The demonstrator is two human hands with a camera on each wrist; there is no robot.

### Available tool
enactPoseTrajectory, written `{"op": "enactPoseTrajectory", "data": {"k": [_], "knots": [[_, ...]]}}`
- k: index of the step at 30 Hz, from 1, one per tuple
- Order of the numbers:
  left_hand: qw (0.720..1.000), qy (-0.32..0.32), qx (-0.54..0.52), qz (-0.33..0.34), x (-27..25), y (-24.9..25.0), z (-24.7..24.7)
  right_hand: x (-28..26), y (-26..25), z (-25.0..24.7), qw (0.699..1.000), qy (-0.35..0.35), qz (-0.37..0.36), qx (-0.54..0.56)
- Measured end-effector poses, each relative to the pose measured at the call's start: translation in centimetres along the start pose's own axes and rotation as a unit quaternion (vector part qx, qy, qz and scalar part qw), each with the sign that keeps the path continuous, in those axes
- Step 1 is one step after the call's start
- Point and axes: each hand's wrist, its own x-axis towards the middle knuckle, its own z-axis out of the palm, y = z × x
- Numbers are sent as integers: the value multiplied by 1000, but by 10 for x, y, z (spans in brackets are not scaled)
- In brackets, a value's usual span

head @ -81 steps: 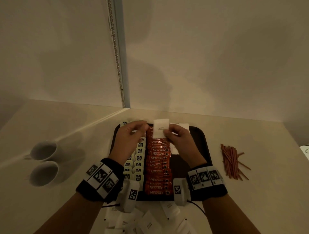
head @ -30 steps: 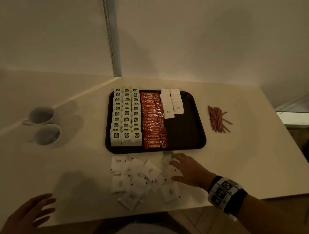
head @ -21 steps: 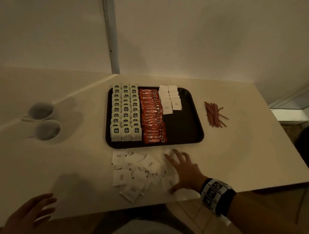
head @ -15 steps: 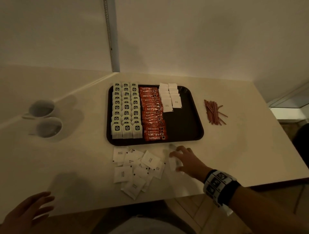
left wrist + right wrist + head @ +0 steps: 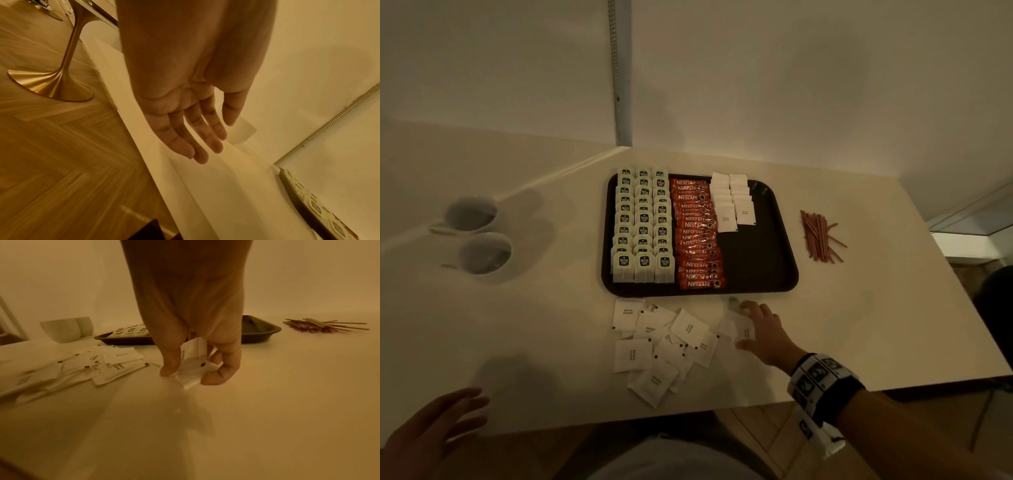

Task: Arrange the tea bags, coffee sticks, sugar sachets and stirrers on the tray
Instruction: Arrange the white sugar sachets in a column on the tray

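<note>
The sugar sachet (image 5: 192, 368) I want now sits pinched between my right thumb and fingers (image 5: 220, 369), its lower edge at the worktop (image 5: 859, 325); whether it has cleared the surface I cannot tell. It lies just below the near rim of the tray (image 5: 787, 281), right of centre in the head view. Half a second ago my right hand (image 5: 763, 334) lay flatter over that same spot, fingers spread on the sachets; now the fingers have curled round one, perhaps two, since a second white edge shows behind the first. So the pick is made, and I judge the next step is to carry it up to the two short sachet rows (image 5: 732, 202) in the upper right part of the tray.

To the left of my grasp, the loose pile of sachets (image 5: 664, 342) looks the same as a moment ago, so plenty remain. The tea bags (image 5: 643, 226) and coffee sticks (image 5: 697, 233) fill the tray's left half in neat columns; that part looks finished. The stirrers (image 5: 820, 236) lie off the tray at the right, not yet placed.

My left hand (image 5: 185, 129) has stayed at the lower left, off the worktop's edge, fingers straight and holding nothing. Two cups (image 5: 479, 236) stand at the far left.
</note>
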Motion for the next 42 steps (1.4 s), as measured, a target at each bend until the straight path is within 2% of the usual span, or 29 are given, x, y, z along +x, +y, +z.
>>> {"op": "enactPoseTrajectory", "data": {"k": [5, 9, 12, 16, 18, 20, 23, 25, 29, 31, 33, 36, 42], "knots": [[1000, -12, -2, 14, -6, 3, 4, 7, -1, -1, 997, -47, 10, -55], [1000, -30, 5, 2, -11, 5, 3, 8, 1, 0, 998, -37, -5, -52], [1000, -14, 1, 11, -13, -1, 4, 8, -1, 0, 997, -30, -1, -66], [999, 10, -7, 35, -11, -11, 4, 7, -8, -4, 989, -57, 6, -136], [999, 13, -10, 37, -13, -11, 3, 5, -14, -15, 991, -69, -31, -114], [999, 18, -6, 41, -16, -11, 1, 0, -25, -27, 984, -107, -106, -94], [999, 23, -7, 42, -20, -13, 1, -7, -52, -30, 951, -196, -195, -141], [998, 29, -8, 46, -21, -13, 4, -7, -67, -18, 929, -225, -226, -187], [998, 27, 11, 54, -23, -12, 6, 4, -77, -2, 930, -126, -278, -203], [998, 33, 20, 54, -23, -13, 5, 10, -75, 4, 922, -106, -297, -227], [998, 35, 24, 51, -23, -15, 5, 14, -75, 8, 907, -108, -311, -264], [997, 46, 23, 52, -25, -17, 3, 18, -78, 9, 904, -126, -305, -271], [997, 37, 15, 63, -29, -8, 5, 19, -69, 11, 938, -148, -247, -191]]}}
